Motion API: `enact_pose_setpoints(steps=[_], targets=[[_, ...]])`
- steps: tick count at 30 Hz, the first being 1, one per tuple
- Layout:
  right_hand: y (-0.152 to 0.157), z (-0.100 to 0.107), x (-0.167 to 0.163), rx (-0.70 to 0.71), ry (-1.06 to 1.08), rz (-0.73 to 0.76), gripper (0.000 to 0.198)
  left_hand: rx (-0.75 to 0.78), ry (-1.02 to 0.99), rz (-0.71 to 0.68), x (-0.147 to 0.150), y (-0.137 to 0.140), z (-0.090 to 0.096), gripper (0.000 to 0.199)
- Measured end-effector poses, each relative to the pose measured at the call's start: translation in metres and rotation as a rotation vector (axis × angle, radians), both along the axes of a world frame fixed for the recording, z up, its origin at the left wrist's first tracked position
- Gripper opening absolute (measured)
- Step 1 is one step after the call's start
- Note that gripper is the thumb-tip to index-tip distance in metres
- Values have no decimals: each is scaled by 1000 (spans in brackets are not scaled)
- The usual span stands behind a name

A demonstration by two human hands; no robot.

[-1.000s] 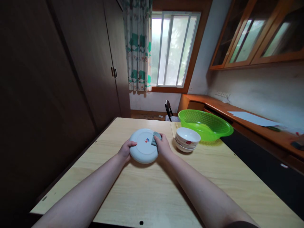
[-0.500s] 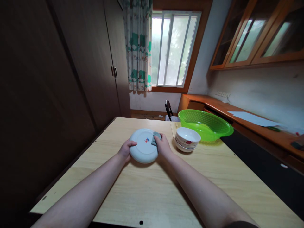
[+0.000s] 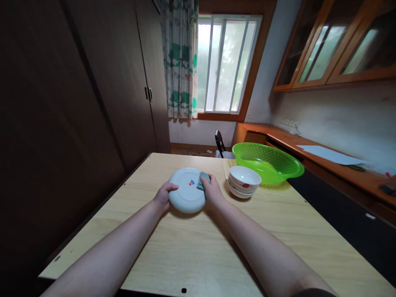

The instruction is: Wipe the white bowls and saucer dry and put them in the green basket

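Observation:
A white plate [image 3: 185,198] is held bottom side up over the table, a small red and blue mark at its centre. My left hand [image 3: 163,194] grips its left edge, thumb on the upturned underside and the other fingers hidden beneath. At the right edge, my right hand [image 3: 212,188] is closed on a grey-green cloth or scouring pad [image 3: 201,181], which it presses against the plate's underside. Its fingers below the rim are hidden. Just right of that hand stands a stack of white bowls [image 3: 245,179] with a red pattern.
A large green plastic basket [image 3: 269,161] stands behind the bowls at the table's [image 3: 173,255] far right. Chopsticks [image 3: 227,168] seem to lie beside the bowls. Beyond the table are a folding chair [image 3: 220,142] and a wooden desk [image 3: 278,138]. A dark wardrobe [image 3: 108,82] lines the left.

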State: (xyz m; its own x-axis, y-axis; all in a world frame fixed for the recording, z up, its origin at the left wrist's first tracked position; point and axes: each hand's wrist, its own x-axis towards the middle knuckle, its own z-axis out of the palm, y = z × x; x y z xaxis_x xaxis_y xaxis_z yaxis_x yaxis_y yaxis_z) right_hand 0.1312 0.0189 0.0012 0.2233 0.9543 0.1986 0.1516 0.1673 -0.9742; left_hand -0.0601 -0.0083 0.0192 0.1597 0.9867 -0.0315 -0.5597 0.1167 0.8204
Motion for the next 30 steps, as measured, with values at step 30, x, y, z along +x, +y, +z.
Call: enact_pose_setpoints(steps=[30], targets=[[2,-2,-1,-21,-8,7,43,-74,-76,40,0,3,-1,59]])
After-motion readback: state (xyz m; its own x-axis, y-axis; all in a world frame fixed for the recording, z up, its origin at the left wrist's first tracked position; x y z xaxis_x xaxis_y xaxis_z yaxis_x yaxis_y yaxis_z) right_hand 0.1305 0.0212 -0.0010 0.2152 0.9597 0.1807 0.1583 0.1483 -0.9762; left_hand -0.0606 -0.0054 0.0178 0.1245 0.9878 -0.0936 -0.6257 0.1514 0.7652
